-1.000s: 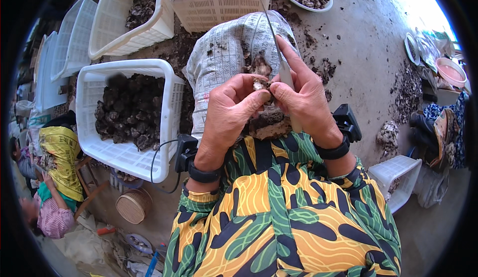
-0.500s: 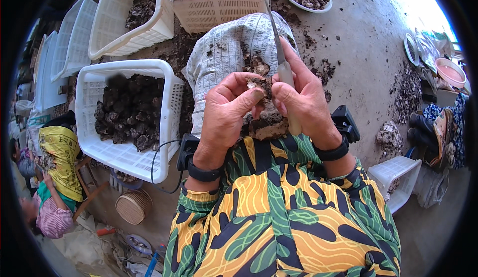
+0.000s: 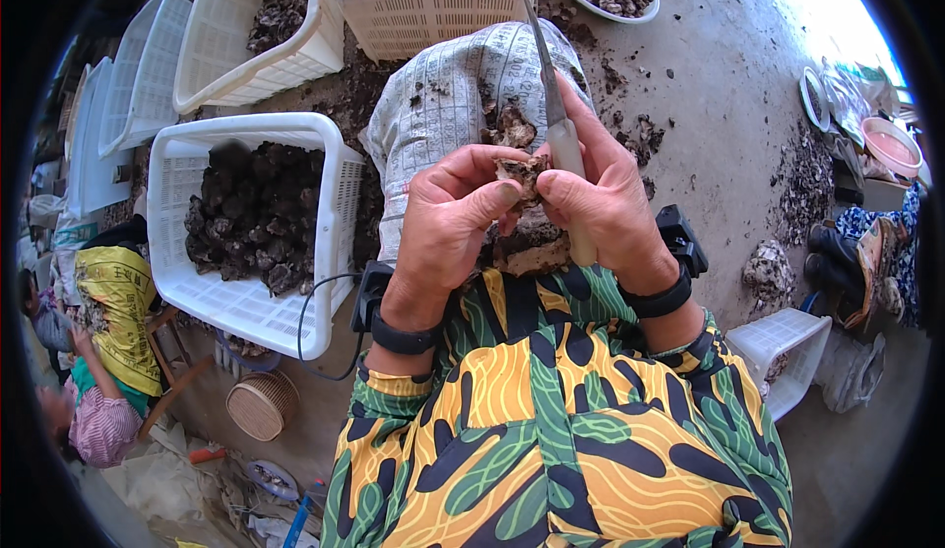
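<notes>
My left hand (image 3: 445, 215) pinches a small, rough brown piece (image 3: 522, 172) with pale patches, which looks like a bit of mushroom. In my right hand (image 3: 612, 208) is a knife (image 3: 563, 139) with a pale handle, its long narrow blade pointing up and away from me. The right thumb and fingertips also meet the piece's right side, while the blade stands apart from it. Under both hands, a white woven sack (image 3: 423, 105) with printing covers my lap. Brown scraps (image 3: 512, 129) and a larger brown chunk (image 3: 532, 253) lie on it.
A white plastic basket (image 3: 330, 213) of dark brown lumps (image 3: 256, 213) stands at my left. More crates (image 3: 325, 31) are behind it, and a white basin (image 3: 645, 14) of pieces is at the far right. Dark crumbs litter the floor. Another person (image 3: 108, 420) sits at lower left.
The small piece has turned slightly between my fingers, showing more of its pale surface. My hands and the knife have hardly moved.
</notes>
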A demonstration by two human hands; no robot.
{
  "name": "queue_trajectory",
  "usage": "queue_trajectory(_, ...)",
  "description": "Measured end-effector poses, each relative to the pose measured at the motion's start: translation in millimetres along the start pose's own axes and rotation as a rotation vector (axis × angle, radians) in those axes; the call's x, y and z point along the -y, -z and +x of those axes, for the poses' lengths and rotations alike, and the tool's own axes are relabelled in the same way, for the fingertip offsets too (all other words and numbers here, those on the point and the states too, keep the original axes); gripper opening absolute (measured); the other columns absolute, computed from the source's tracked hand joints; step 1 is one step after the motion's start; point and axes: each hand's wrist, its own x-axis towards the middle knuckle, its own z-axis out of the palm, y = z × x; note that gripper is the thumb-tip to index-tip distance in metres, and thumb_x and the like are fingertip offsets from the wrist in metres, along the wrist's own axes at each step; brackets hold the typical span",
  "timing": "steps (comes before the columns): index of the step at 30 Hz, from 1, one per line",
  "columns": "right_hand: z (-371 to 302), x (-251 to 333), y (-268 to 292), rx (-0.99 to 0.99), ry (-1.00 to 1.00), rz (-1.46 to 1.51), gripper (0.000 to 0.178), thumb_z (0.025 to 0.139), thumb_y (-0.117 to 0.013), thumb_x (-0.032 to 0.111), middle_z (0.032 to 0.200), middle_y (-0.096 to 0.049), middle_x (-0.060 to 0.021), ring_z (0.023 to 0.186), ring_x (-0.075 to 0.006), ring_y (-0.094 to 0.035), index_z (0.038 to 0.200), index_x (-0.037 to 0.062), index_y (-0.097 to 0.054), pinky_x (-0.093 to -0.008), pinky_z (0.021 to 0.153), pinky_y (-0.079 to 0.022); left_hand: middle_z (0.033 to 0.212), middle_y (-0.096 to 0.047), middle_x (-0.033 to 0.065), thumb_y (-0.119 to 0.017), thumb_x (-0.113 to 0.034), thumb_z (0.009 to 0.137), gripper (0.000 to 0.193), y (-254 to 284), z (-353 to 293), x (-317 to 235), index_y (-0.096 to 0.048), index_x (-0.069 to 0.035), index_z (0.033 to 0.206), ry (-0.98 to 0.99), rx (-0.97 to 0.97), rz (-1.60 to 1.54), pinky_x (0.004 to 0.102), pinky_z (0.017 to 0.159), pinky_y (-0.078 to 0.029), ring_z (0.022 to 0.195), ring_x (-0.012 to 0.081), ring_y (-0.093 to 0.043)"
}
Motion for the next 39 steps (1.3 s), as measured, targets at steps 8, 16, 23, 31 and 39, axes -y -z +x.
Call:
queue_trajectory(8, 1.2, -2.8, 0.8, 0.020, -0.051, 0.185, 0.079, 0.084, -0.063, 0.005, 0.093, -0.055, -0.0018, 0.065, -0.0056, -0.051, 0.151, 0.0085, -0.021, -0.0186, 0.051, -0.044, 0.097, -0.068, 0.0063, -0.067, -0.004, 0.086, 0.026, 2.9, -0.3, 3.6, -0.062, 0.002, 0.111, -0.047, 0.085, -0.091, 0.0223, 0.063, -0.049, 0.078, 0.0090, -0.060)
queue_trajectory(16, 0.4, -1.8, -0.6, -0.071, -0.034, 0.043, 0.078, 0.083, -0.059, 0.000, 0.088, -0.053, -0.0005, 0.069, -0.0055, -0.051, 0.151, 0.0105, -0.022, -0.0200, 0.056, -0.046, 0.090, -0.065, 0.0014, -0.068, -0.002, 0.083, 0.026, 4.8, 2.4, 5.0, -0.064, 0.001, 0.109, -0.100, 0.030, 0.083, 0.0187, 0.062, -0.045, 0.074, 0.0043, -0.055)
queue_trajectory(23, 1.0, -5.6, -0.5, -0.119, 0.094, -0.319, 0.076, 0.084, -0.059, 0.000, 0.088, -0.054, 0.0003, 0.062, -0.0036, -0.049, 0.151, 0.0115, -0.024, -0.0173, 0.052, -0.044, 0.080, -0.060, -0.0025, -0.070, -0.004, 0.083, 0.027, 5.0, 2.7, 1.5, -0.065, 0.000, 0.110, -0.093, -0.009, 0.235, 0.0169, 0.056, -0.041, 0.064, 0.0026, -0.050)
queue_trajectory(31, -2.5, 2.0, -0.6, -0.038, 0.020, 0.002, 0.074, 0.083, -0.058, -0.001, 0.088, -0.053, 0.0004, 0.074, -0.0054, -0.052, 0.150, 0.0121, -0.028, -0.0195, 0.066, -0.049, 0.084, -0.064, 0.0011, -0.069, -0.007, 0.085, 0.027, 5.8, 5.2, 5.6, -0.061, -0.001, 0.110, -0.030, 0.068, -0.069, 0.0204, 0.056, -0.048, 0.067, 0.0075, -0.057)
queue_trajectory(39, 4.0, -8.0, -3.3, -0.129, 0.338, -0.611, 0.077, 0.080, -0.059, -0.004, 0.084, -0.051, 0.0013, 0.070, -0.0035, -0.048, 0.149, 0.0109, -0.029, -0.0180, 0.063, -0.044, 0.081, -0.063, -0.0002, -0.072, -0.008, 0.083, 0.024, 2.0, 5.5, 1.8, -0.061, -0.002, 0.104, -0.096, -0.033, 0.323, 0.0187, 0.057, -0.046, 0.068, 0.0043, -0.056)
